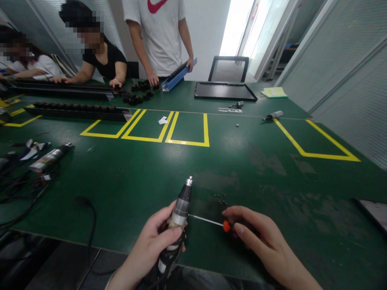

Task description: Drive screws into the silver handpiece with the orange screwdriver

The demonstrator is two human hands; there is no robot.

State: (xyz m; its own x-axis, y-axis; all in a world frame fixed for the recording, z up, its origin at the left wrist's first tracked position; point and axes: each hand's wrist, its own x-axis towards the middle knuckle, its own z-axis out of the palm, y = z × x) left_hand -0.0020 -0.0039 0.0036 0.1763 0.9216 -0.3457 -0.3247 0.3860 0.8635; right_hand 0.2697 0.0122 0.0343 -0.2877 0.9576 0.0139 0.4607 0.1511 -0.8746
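Note:
My left hand (159,233) is closed around an electric screwdriver (180,213), its bare silver chuck tilted up and away from me. Black and silver sections make up its worn body, and the lower end is partly hidden by my fingers. In my right hand (260,231) is a thin hand screwdriver (208,220) with a red handle end, held between thumb and fingers. Its steel shaft points left, with the tip beside the electric screwdriver's body; I cannot tell whether they touch. Several small screws (222,202) lie on the green table just beyond my right fingertips.
On the left are another electric screwdriver (50,158) and tangled black cables (24,213). Yellow tape outlines (187,142) mark the table (136,169). A black tray (225,91), a grey-handled tool (273,115) and a long black rail (81,110) lie farther back. Three people are across the table.

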